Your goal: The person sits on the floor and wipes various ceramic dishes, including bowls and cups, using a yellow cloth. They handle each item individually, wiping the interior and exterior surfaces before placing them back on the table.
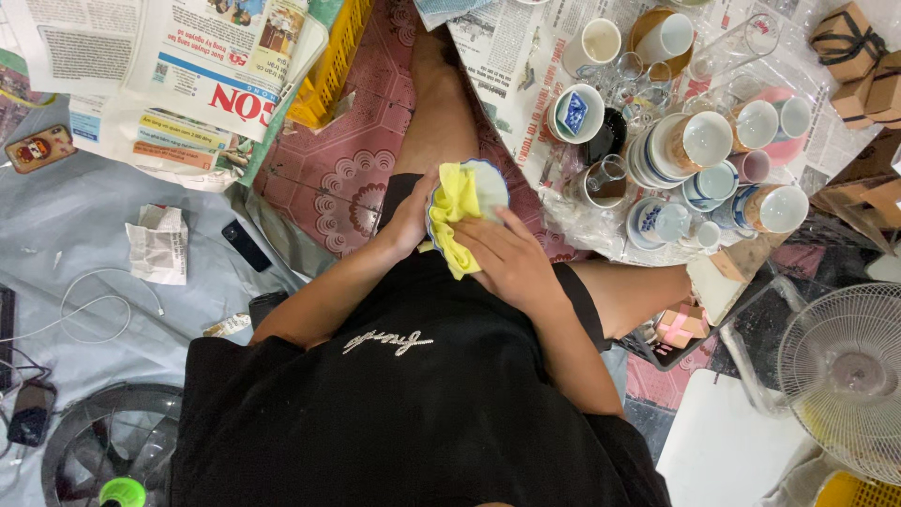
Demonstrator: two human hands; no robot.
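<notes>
From the head camera, the left hand (411, 218) grips the rim of a small blue-edged white dish (477, 191) held over the lap. The right hand (511, 258) presses a yellow cloth (456, 211) into it, fingers apparently curled around the cloth. Cups and bowls (699, 150) crowd the newspaper (511, 56) nearby.

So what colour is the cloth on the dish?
Yellow cloth, clearest in the head view.

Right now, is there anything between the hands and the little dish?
Only the yellow cloth. The right hand presses it against the inside of the small dish, so cloth lies between that hand and the dish. The left hand grips the dish's edge directly, with nothing visible in between.
</notes>
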